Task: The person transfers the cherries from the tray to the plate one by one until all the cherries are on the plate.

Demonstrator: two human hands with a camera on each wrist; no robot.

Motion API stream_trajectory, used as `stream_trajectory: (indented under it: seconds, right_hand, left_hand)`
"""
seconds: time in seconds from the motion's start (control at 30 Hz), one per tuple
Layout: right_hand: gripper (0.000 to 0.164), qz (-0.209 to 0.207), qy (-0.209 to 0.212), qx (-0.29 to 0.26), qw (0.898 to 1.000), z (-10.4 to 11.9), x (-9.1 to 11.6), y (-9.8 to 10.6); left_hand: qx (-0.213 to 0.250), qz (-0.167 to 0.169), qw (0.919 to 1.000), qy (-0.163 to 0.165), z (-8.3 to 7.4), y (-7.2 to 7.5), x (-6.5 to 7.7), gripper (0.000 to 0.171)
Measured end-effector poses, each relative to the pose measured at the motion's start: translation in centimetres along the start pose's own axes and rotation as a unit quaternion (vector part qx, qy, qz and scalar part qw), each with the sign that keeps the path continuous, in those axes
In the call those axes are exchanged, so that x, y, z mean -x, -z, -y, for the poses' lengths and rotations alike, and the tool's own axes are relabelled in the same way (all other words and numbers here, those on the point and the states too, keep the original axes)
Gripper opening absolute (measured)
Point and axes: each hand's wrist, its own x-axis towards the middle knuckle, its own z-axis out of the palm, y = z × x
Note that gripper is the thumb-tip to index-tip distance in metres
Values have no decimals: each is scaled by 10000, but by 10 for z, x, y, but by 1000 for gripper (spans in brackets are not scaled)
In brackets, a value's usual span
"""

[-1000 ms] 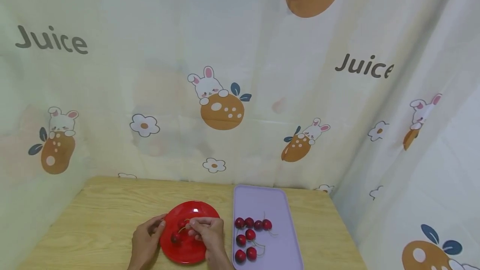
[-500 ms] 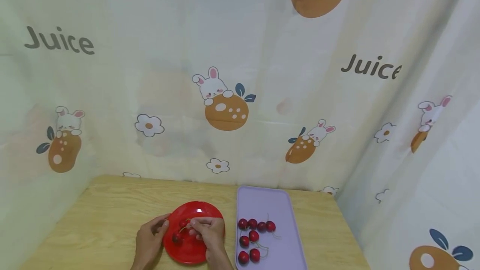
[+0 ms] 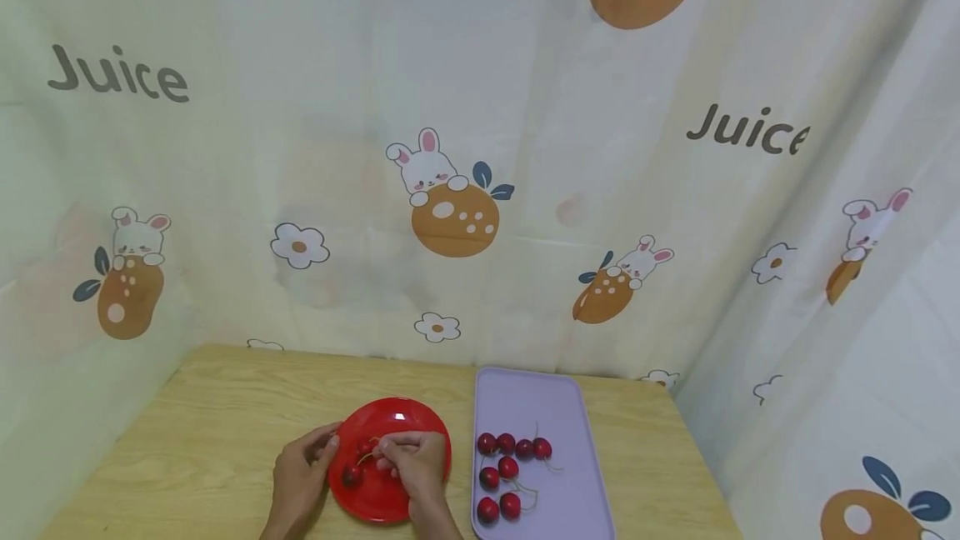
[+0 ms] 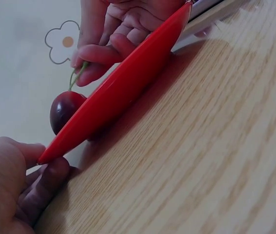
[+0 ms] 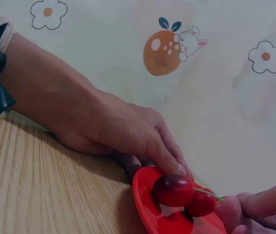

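My left hand (image 3: 300,469) grips the rim of a round red plate (image 3: 384,511), thumb above and fingers beneath, as the left wrist view shows. Over the plate, my right hand (image 3: 416,465) pinches a thin green stem (image 5: 207,193) between thumb and fingertips. A dark red cherry (image 3: 351,476) hangs from or lies at that stem's end; whether it touches the plate I cannot tell. A second, brighter cherry (image 5: 201,204) sits close behind it, partly covered in the right wrist view.
Right of the plate lies a lilac rectangular tray (image 3: 521,394). Several cherries (image 3: 507,467) with stems are arranged in rows on it. Everything stands on a wood-grain table (image 3: 247,407), with a printed curtain (image 3: 465,90) behind and at the sides.
The head view has shifted a little, so the whole scene sits slightly farther right. Both hands keep their hold on plate and stem; the cherries have hardly moved.
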Motion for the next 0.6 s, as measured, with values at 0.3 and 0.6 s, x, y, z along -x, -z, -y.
stream_trajectory:
  seconds: [0.3,0.6]
  right_hand:
    - [7,-385,602,1105,9913,-6,-5,-5]
    - [19,-806,1276,2629,9529,-4,-4,-9]
  left_hand:
    - [18,16,10000,87,1,1,-1,30]
    - [28,-14,9999,137,-2,0,-1,30]
